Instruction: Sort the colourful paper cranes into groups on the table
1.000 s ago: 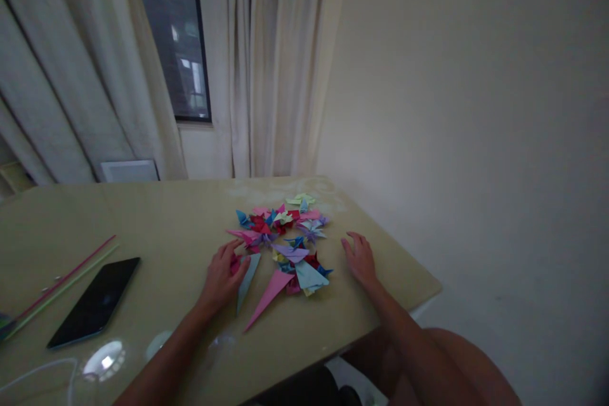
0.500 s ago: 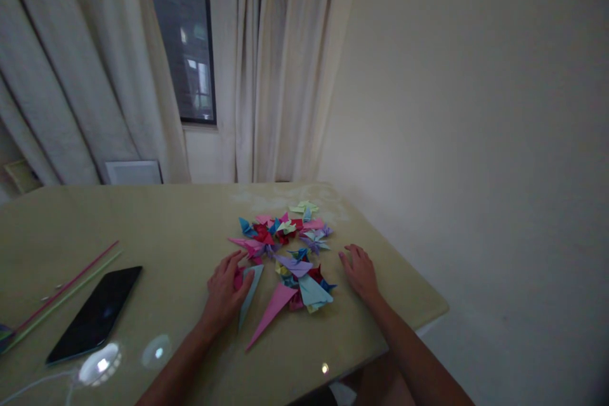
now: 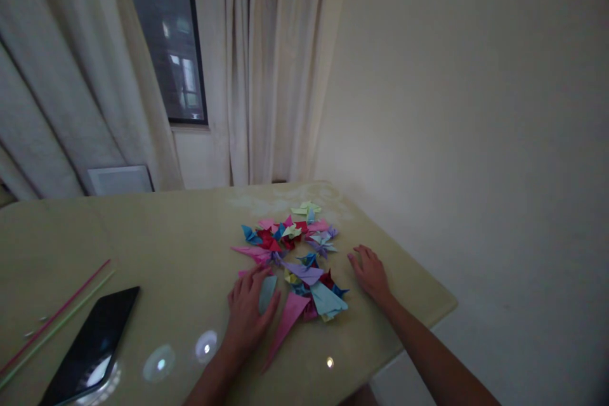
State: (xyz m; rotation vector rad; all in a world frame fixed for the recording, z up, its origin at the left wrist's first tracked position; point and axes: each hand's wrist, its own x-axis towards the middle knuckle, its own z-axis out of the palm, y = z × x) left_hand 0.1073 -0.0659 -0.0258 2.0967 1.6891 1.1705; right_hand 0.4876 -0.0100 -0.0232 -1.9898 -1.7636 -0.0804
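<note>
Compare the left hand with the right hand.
The left hand touches a pale blue paper at the left edge of the pile; the right hand rests on bare table right of the pile. The left is nearer the camera than the right. Both lie palm down.

Left hand [image 3: 250, 314] flat on pale blue folded paper [image 3: 267, 292], right hand [image 3: 370, 273] beside origami pile [image 3: 295, 247], phone [image 3: 90, 347] on table [image 3: 181, 247]
</note>
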